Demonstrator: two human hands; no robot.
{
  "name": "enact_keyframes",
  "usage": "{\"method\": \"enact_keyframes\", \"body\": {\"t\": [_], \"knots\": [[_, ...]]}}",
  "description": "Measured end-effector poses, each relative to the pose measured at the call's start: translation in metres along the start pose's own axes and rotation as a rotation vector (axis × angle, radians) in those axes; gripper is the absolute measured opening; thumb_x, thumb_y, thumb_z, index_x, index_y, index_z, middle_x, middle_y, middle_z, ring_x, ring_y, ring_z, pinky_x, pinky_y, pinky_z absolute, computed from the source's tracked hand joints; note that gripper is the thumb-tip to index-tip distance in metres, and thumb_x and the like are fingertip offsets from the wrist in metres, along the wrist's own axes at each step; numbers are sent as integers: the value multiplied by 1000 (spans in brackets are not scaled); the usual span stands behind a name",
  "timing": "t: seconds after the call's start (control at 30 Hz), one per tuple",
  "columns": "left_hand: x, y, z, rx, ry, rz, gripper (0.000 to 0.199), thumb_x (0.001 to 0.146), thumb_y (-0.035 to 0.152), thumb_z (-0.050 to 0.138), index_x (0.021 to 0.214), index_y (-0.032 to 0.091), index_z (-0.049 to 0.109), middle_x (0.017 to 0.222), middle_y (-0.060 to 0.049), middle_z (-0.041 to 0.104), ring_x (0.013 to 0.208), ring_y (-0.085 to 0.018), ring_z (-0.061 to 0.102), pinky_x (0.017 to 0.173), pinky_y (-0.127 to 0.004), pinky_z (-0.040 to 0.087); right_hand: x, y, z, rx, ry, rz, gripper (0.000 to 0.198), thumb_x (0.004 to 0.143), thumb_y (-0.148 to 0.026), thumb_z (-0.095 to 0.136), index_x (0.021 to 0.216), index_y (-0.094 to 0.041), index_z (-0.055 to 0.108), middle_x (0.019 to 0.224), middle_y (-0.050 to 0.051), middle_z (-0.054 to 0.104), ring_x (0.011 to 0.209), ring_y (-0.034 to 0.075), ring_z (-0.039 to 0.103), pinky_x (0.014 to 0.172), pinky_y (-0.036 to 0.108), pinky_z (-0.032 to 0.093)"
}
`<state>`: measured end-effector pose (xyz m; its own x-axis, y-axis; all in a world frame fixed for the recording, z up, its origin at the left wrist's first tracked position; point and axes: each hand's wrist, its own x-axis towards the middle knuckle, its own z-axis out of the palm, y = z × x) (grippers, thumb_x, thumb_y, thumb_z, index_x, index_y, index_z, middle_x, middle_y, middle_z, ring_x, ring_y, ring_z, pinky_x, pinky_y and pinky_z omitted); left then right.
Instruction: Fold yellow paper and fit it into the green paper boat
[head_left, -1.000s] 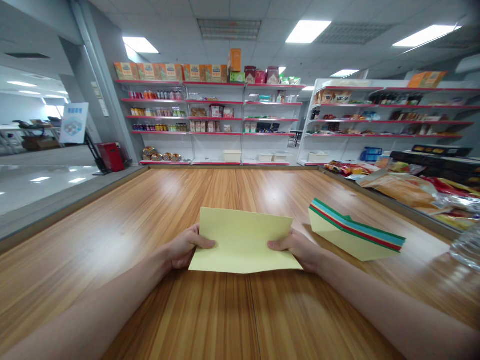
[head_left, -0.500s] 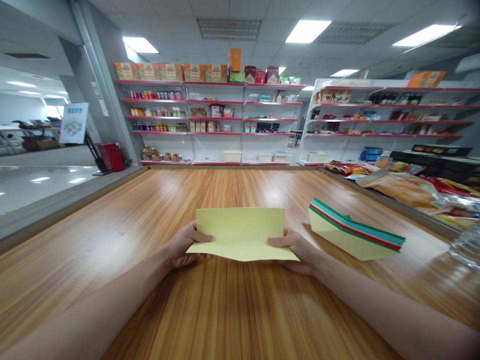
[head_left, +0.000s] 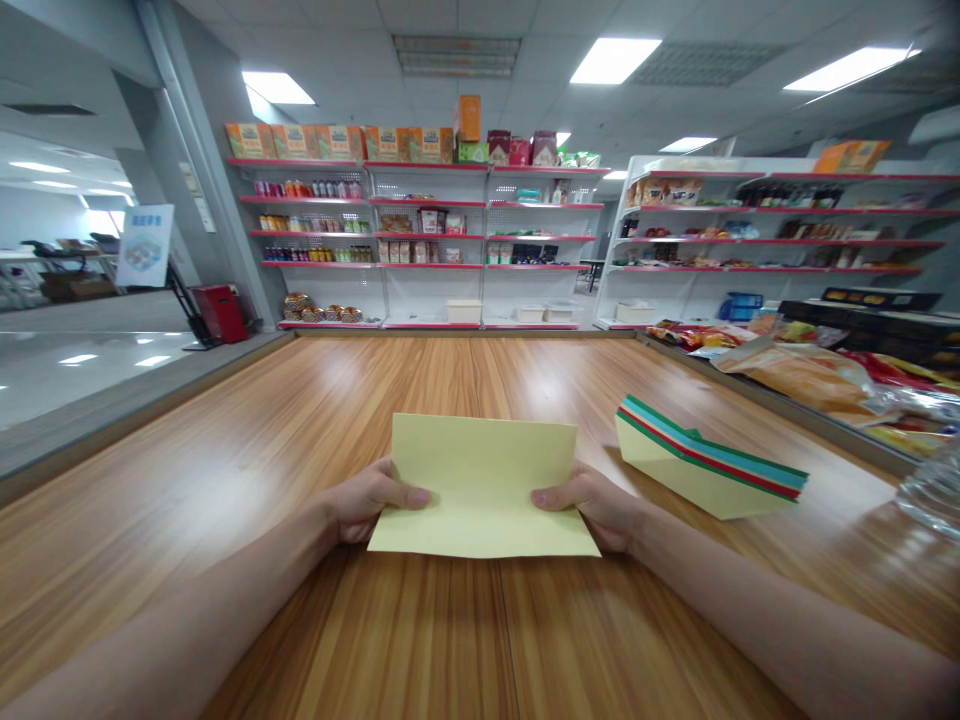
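Note:
A sheet of pale yellow paper (head_left: 480, 485) is held up over the wooden table (head_left: 442, 640), bent across its width so the far half rises and the near half slopes toward me. My left hand (head_left: 371, 500) grips its left edge, thumb on top and the other fingers hidden underneath. At the right edge my right hand (head_left: 589, 500) pinches it the same way. To the right of that hand stands a folded stack of coloured paper (head_left: 705, 460), pale yellow outside with green, blue and red layers along its top.
A clear plastic item (head_left: 934, 490) lies at the far right of the table. Beyond the right edge are packaged snacks (head_left: 802, 375). Stocked shelves (head_left: 427, 235) line the back, and a sign board (head_left: 145, 247) stands at the left.
The yellow paper has opened wider; its near half now tips down toward me and shows more surface. Both thumbs sit slightly lower. The coloured stack has stayed put.

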<state>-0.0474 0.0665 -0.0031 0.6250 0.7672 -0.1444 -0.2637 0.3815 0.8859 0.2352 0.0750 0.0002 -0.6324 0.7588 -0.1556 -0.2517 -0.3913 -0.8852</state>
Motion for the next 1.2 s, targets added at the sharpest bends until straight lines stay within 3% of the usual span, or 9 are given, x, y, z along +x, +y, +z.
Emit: {"method": "enact_keyframes", "body": {"t": [0.33,0.57,0.63,0.77,0.97,1.03,1.2], "knots": [[3,-3,3,-7,72,-34,36,62,6,71,98,8,67,95,-17,69,90,-31,65,82,-41,51,0,3,-2,-7,129,28,48,58,-5,69,105,-10,61,96,14,69,89,29,65,83,45,50],[7,-3,2,9,117,66,39,65,7,69,104,9,65,102,-15,67,91,-30,64,81,-38,51,0,2,-3,11,-6,-37,50,64,-10,68,113,-10,58,103,15,66,89,26,65,80,37,52],[7,-3,5,-4,110,79,42,66,7,69,107,11,63,107,-16,66,93,-29,64,81,-39,51,-1,1,-4,-4,-17,-27,52,64,-9,67,115,-9,56,104,16,66,86,25,66,72,35,55],[4,-4,6,-46,39,52,44,67,5,67,111,10,61,105,-17,66,94,-30,64,80,-39,53,-3,-1,-6,-59,2,46,54,66,-10,66,118,-13,53,108,15,64,76,24,66,48,28,55],[1,-1,1,-24,-85,8,43,69,4,62,112,8,61,93,-17,68,68,-24,68,48,-26,57,-2,2,-8,-54,84,89,49,64,-9,67,112,-9,57,97,15,66,69,20,65,43,23,52],[0,3,4,-34,-148,6,44,71,5,58,115,8,59,102,-17,66,66,-20,68,45,-22,56,0,2,-8,-30,86,97,50,63,-7,66,112,-9,57,97,13,65,66,17,64,42,21,51],[-1,15,16,-110,-219,-62,50,74,13,52,124,15,53,131,-14,50,83,-20,67,48,-15,55,0,-2,-7,-12,-20,56,51,67,-6,60,118,-11,56,101,12,64,68,15,63,43,19,52]]}}
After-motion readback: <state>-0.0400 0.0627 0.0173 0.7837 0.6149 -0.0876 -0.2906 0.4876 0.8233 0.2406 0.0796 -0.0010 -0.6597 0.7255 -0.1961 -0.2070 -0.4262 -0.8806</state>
